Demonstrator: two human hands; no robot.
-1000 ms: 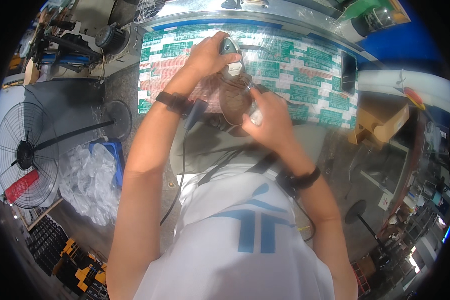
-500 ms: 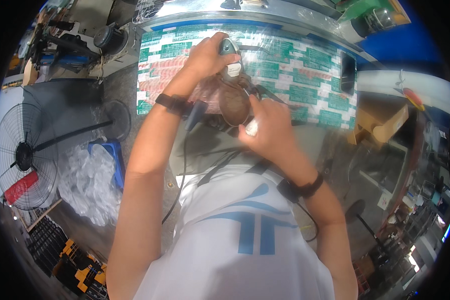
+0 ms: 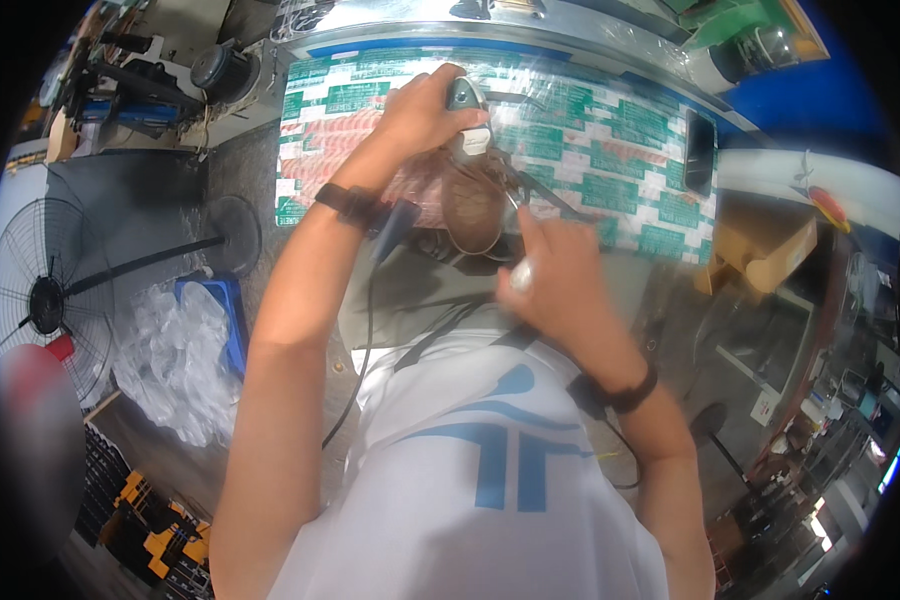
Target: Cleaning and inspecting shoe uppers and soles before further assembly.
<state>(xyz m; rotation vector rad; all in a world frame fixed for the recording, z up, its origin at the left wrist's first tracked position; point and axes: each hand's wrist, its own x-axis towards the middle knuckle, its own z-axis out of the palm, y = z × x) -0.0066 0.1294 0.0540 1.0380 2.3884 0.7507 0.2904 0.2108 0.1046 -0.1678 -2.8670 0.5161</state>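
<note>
On the wrapped work surface lies a sandal-like shoe (image 3: pixel 473 210), its rounded brown end toward me and dark straps at its side. The grey-green and white far part (image 3: pixel 470 110) is gripped by my left hand (image 3: pixel 420 112), with the thumb across it. My right hand (image 3: pixel 562 270) is closed around a tool with a pale rounded handle (image 3: pixel 522 274). A thin metal shaft (image 3: pixel 513 197) runs from its fingers toward the shoe's right edge. What the tip touches is too small to tell.
Plastic film over green-and-white printed paper (image 3: pixel 620 150) covers the work surface. A dark phone (image 3: pixel 699 152) lies at its right end. An open cardboard box (image 3: pixel 765 250) stands right, a blue crate (image 3: pixel 228 310) with clear plastic bags left, beside a floor fan (image 3: pixel 45 300).
My right hand with the tool has drawn slightly right and down, away from the shoe's edge. The left hand and shoe shift little. A blurred rounded shape now shows at the lower left.
</note>
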